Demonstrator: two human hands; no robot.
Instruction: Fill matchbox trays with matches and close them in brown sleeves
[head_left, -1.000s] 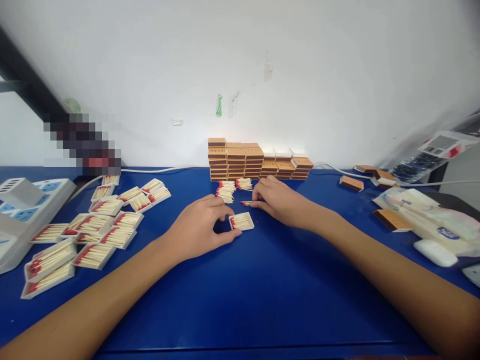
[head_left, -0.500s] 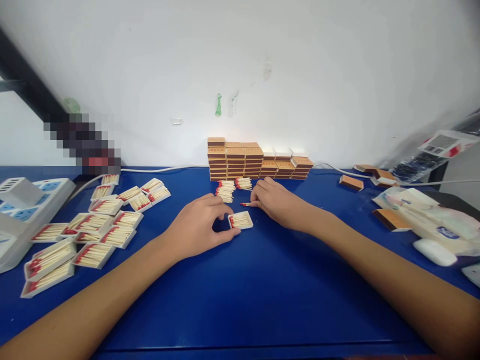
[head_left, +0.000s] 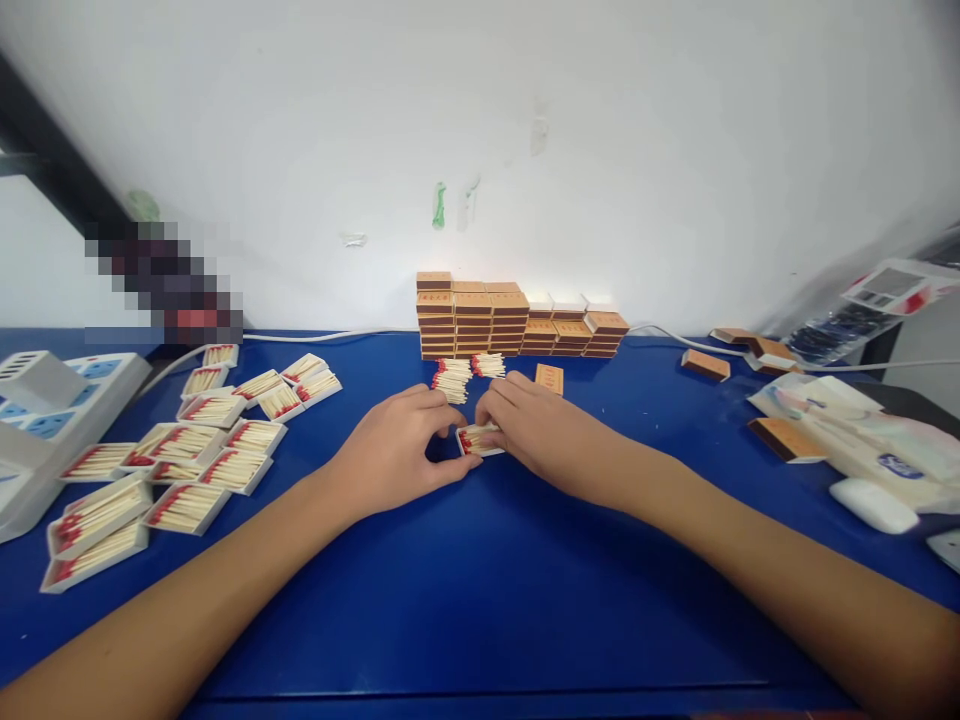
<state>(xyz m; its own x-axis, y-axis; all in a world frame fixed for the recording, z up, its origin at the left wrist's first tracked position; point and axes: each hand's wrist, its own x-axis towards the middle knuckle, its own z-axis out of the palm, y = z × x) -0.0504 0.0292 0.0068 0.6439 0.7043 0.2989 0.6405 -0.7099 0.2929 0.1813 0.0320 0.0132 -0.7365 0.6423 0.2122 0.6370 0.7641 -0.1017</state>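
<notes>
A small white matchbox tray [head_left: 491, 453] with red-tipped matches lies on the blue table. My left hand [head_left: 394, 445] grips its left end between thumb and fingers. Over the tray's right part, my right hand [head_left: 551, 435] has its fingers pinched together on matches, mostly hidden behind the fingers. Just beyond the hands are two small piles of loose matches, a left pile [head_left: 451, 380] and a right pile [head_left: 489, 365]. Behind my right hand, an orange matchbox [head_left: 550, 378] lies flat.
Stacked matchboxes [head_left: 472, 320] stand against the wall. Several match-filled trays [head_left: 187, 508] spread across the left, beside a white power strip [head_left: 82, 420]. On the right are scattered matchboxes [head_left: 705, 365], a tissue pack [head_left: 885, 430] and a white cable [head_left: 667, 340].
My right hand has moved left with the matches, from beside the loose piles to over the tray. The flat orange matchbox behind it has come into view. My left hand stays put.
</notes>
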